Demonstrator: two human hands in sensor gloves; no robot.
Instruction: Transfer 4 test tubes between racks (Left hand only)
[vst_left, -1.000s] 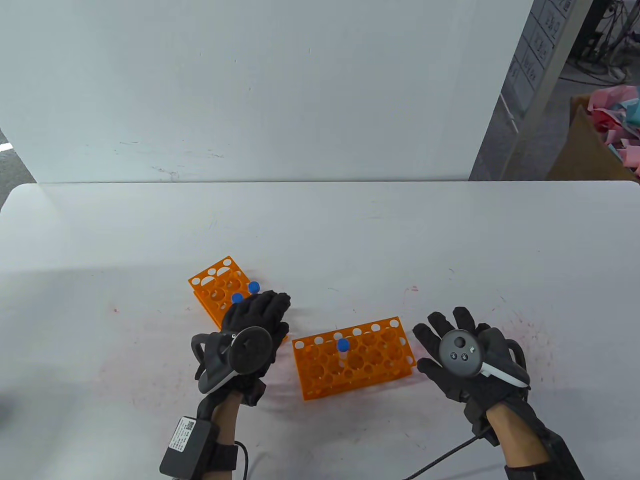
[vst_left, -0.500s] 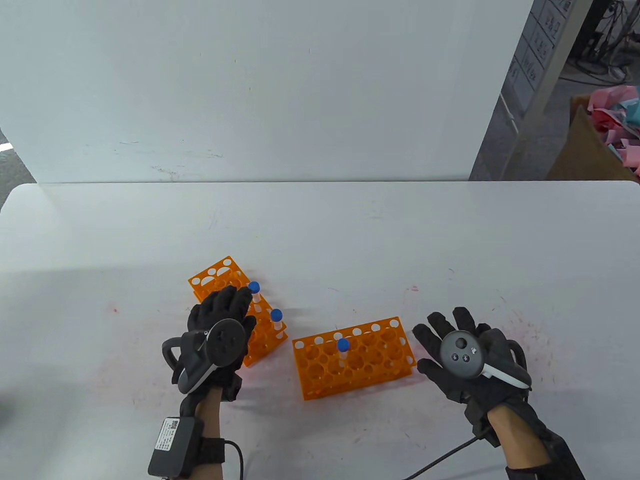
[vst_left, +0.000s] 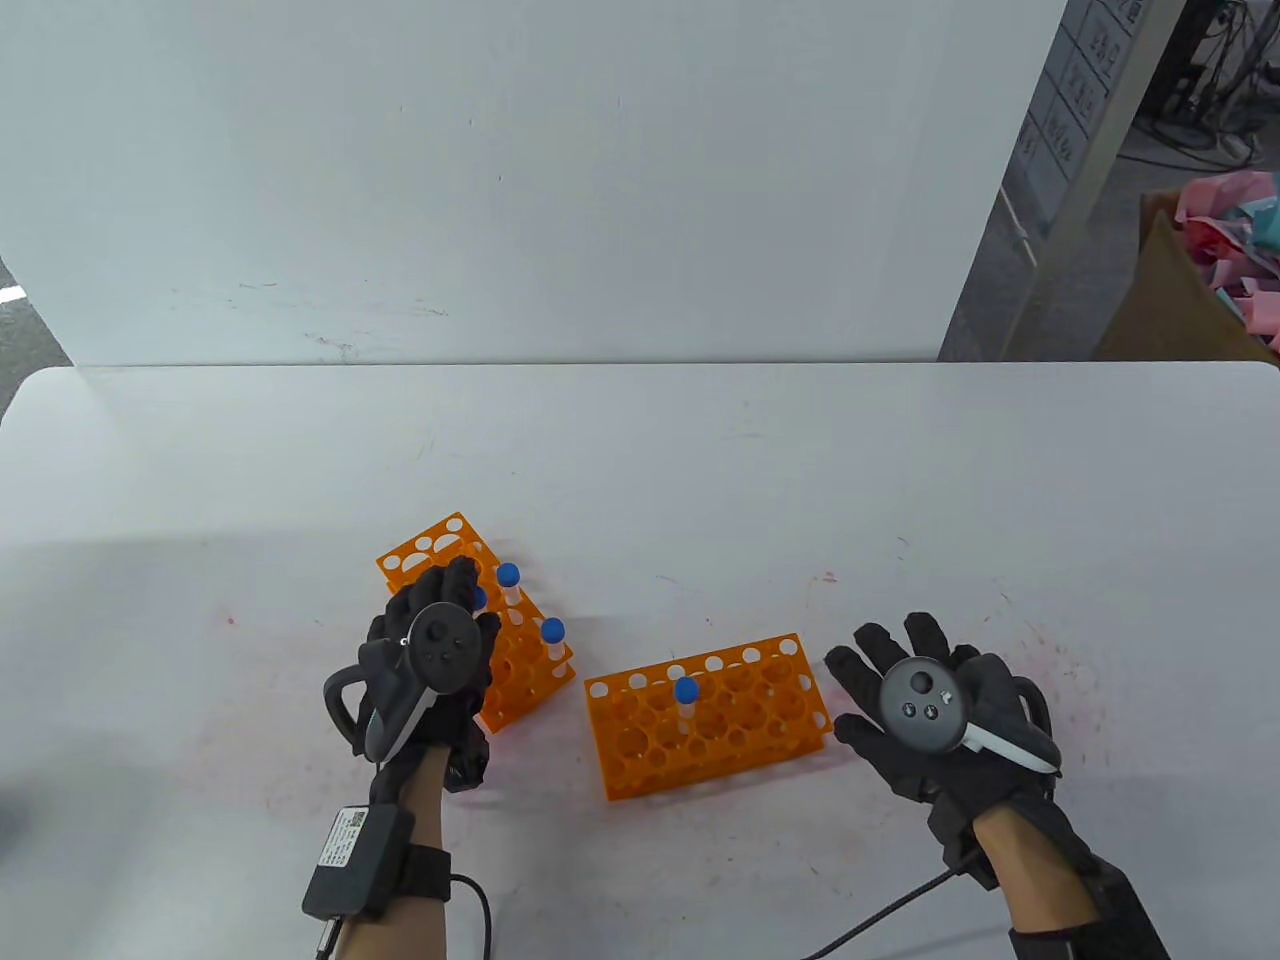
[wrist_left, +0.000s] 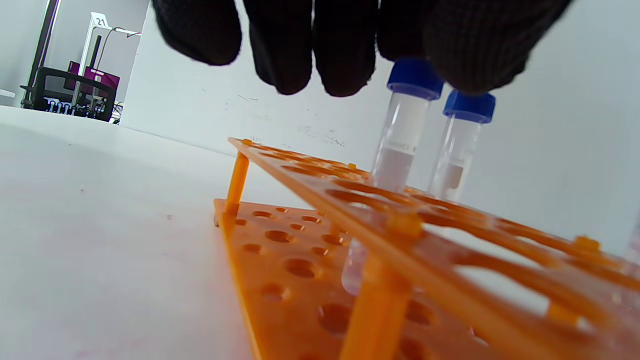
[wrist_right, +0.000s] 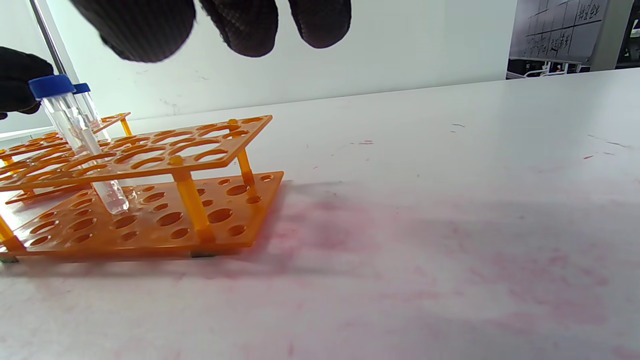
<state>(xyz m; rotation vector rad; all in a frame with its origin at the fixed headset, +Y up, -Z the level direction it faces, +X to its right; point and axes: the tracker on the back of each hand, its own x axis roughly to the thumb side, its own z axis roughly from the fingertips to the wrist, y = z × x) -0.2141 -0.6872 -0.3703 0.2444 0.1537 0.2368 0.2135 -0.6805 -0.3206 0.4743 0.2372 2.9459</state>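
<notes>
Two orange racks stand on the white table. The left rack (vst_left: 445, 560) holds three blue-capped test tubes: two stand free (vst_left: 508, 576) (vst_left: 552, 631). The third tube (vst_left: 479, 597) is partly hidden under my left hand (vst_left: 465, 592). In the left wrist view my fingers and thumb close around this tube's cap (wrist_left: 415, 80), and the tube still stands in the left rack (wrist_left: 400, 220). The right rack (vst_left: 710, 715) holds one tube (vst_left: 686, 692). My right hand (vst_left: 870, 670) rests flat and spread on the table beside the right rack, holding nothing.
A white wall panel (vst_left: 520, 180) stands behind the table. A cardboard box with pink paper (vst_left: 1220, 260) sits off the table at the far right. Faint pink stains mark the table (vst_left: 1040, 640) around the right hand.
My left hand has moved left from the right side of the left rack to above it, and its fingertips have come down onto one tube's cap. The right hand has not moved.
</notes>
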